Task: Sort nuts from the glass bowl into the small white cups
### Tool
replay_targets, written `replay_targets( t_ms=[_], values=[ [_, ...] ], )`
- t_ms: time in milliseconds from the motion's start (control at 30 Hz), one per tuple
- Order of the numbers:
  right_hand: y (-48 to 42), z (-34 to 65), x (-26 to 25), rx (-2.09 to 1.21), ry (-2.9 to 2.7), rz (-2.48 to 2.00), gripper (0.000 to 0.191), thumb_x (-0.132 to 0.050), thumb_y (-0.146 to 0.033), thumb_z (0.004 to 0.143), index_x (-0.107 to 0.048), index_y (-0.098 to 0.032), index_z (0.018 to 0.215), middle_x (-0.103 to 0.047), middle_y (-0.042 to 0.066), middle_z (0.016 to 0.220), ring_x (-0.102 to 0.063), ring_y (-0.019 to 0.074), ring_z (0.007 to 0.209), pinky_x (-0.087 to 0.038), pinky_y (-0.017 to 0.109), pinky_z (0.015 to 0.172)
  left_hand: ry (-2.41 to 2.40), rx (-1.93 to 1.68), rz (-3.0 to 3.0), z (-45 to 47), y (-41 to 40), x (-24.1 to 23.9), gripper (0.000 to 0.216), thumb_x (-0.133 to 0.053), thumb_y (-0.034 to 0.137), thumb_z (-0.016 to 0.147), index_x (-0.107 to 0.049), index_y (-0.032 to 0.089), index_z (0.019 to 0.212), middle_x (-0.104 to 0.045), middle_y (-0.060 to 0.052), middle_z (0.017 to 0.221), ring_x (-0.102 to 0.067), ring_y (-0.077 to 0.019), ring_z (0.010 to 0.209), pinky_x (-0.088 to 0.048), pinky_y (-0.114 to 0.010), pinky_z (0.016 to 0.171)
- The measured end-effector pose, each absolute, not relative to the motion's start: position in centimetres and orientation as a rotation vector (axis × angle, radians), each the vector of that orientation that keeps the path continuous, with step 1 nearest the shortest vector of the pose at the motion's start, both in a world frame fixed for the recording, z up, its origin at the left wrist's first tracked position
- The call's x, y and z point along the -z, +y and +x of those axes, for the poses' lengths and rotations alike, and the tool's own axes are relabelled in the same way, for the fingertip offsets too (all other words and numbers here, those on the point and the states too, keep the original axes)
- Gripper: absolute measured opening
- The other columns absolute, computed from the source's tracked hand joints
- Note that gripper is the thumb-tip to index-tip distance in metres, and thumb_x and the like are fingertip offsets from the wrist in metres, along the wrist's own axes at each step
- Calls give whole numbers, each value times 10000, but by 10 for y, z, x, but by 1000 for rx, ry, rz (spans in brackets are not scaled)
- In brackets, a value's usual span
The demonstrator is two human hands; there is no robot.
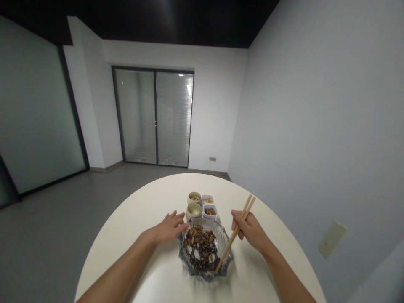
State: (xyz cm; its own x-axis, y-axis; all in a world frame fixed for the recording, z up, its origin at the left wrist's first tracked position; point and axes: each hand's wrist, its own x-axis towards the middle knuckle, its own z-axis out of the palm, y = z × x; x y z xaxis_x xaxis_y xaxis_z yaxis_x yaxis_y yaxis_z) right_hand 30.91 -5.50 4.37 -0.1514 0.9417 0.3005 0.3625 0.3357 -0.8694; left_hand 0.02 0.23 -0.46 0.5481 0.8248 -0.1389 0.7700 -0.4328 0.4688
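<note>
In my right hand [249, 227] is a pair of wooden chopsticks [236, 232], slanting down with their tips among the dark brown pieces at the bowl's near right side. The clear glass bowl [224, 237] has a wavy rim and holds many brown, elongated seeds or nuts [202, 246], too small to name surely. My left hand [172, 227] has its fingers spread, with the thumb at the bowl's upper left rim. Just behind the bowl stands a cream cup [193, 210] that shows no contents. Beside it, a white square dish [210, 211] contains brown pieces.
Farther back are another cream cup [194, 198] with tan nuts and a white dish [207, 199] with pale pieces. All stand on a round cream table [139, 206]. A white wall [309, 126] rises close on the right; glass doors [154, 118] are at the back.
</note>
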Motion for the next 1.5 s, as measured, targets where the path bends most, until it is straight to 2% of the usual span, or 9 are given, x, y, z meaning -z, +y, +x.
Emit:
replay_targets(
  t_ms=[300, 567, 667, 800, 933, 1033, 1233, 1367, 1500],
  values=[
    [-47, 311, -38, -687, -1699, -1121, 573, -500, -670, 882, -672, -173, 654, -585, 7, 484, -552, 141, 466, -432, 239, 486, 1277, -154, 2299, -1, 0, 3, 684, -188, 698, 997, -550, 246, 1361, -205, -62, 1608, -35, -361, 1472, -32, -574, 1155],
    [-54, 316, -43, -833, -1685, -1145, 643, -461, -740, 853, -632, -184, 579, -488, -22, 367, -477, 126, 364, -391, 235, 423, 1287, -158, 2301, -1, 2, 6, 656, -197, 694, 999, -542, 272, 1364, -211, -37, 1608, -35, -347, 1475, -41, -564, 1157],
    [-58, 307, -43, -927, -1803, -1123, 545, -547, -659, 859, -653, -180, 621, -551, -11, 442, -525, 130, 423, -415, 229, 453, 1280, -169, 2309, -2, 4, 8, 678, -193, 706, 995, -539, 261, 1372, -217, -49, 1606, -46, -353, 1473, -42, -565, 1157],
    [-56, 299, -41, -832, -1773, -1135, 429, -612, -564, 851, -682, -178, 675, -637, 17, 555, -597, 158, 536, -472, 251, 536, 1271, -156, 2327, -2, 5, 9, 688, -183, 709, 994, -547, 259, 1365, -209, -59, 1607, -52, -355, 1473, -41, -572, 1155],
    [-49, 304, -41, -684, -1727, -1157, 408, -630, -525, 844, -691, -176, 642, -669, 40, 597, -625, 178, 593, -490, 271, 579, 1273, -153, 2316, -2, 4, 9, 691, -186, 706, 994, -558, 247, 1352, -206, -69, 1607, -48, -357, 1473, -42, -575, 1154],
    [-46, 313, -45, -655, -1660, -1089, 438, -634, -567, 833, -699, -173, 654, -668, 47, 615, -632, 180, 603, -501, 276, 581, 1276, -149, 2314, -2, 4, 10, 693, -182, 711, 991, -552, 254, 1359, -208, -63, 1607, -44, -350, 1474, -38, -569, 1155],
    [-53, 319, -48, -957, -1687, -971, 513, -655, -650, 786, -657, -165, 619, -610, 19, 571, -577, 139, 495, -474, 248, 484, 1288, -152, 2303, -2, 3, 7, 708, -183, 707, 990, -534, 236, 1386, -208, -76, 1606, -44, -352, 1474, -38, -559, 1156],
    [-58, 306, -43, -1184, -1758, -967, 382, -775, -526, 732, -683, -161, 669, -656, 24, 622, -614, 157, 557, -491, 257, 527, 1305, -155, 2297, 0, 3, 6, 703, -177, 721, 982, -511, 267, 1402, -217, -49, 1606, -41, -337, 1477, -41, -548, 1158],
    [-56, 295, -40, -1003, -1810, -969, 265, -760, -424, 788, -742, -167, 725, -688, 41, 707, -623, 169, 656, -483, 259, 599, 1291, -157, 2292, 0, 5, 8, 712, -178, 732, 977, -515, 265, 1397, -212, -53, 1607, -37, -348, 1475, -32, -564, 1154]
  ],
)
